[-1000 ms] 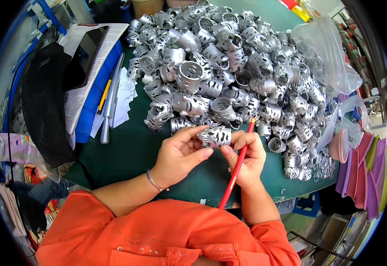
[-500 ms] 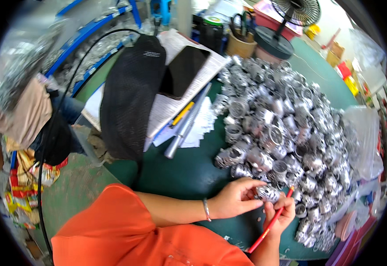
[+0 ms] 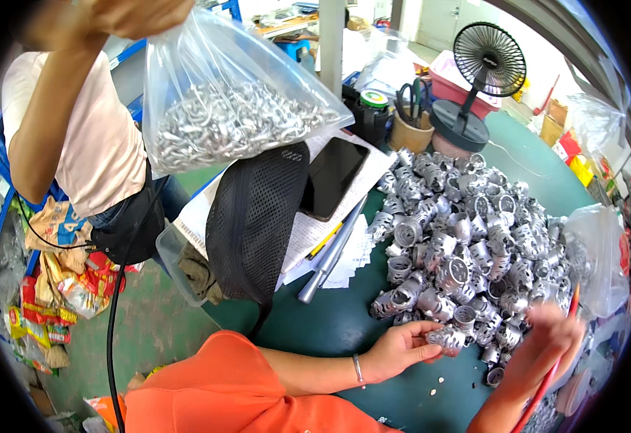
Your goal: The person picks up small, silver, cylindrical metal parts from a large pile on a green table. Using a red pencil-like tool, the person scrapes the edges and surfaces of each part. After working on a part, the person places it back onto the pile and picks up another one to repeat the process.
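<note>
Near the table's front edge, my left hand [image 3: 400,351] is closed on a silver metal ring with cut-out holes [image 3: 447,339], held between thumb and fingers. The ring is at the near edge of a large heap of similar silver rings [image 3: 474,238]. To the right my right hand [image 3: 549,346], blurred by motion, grips a red pencil [image 3: 544,384] with its tip pointing up. It is apart from the held ring, by the heap's right side.
At upper left, a co-worker's hand [image 3: 138,14] holds up a clear bag of small metal pieces [image 3: 240,123]. A black mesh pouch [image 3: 258,216], phone [image 3: 335,177], silver pen-like tool [image 3: 333,252] and papers lie left of the heap. Behind it stand a black fan [image 3: 460,123] and scissors holder [image 3: 409,133].
My right hand has moved away from the ring to the right with the pencil. A co-worker's arm and the bag of metal pieces have come in at upper left. The whole view has shifted.
</note>
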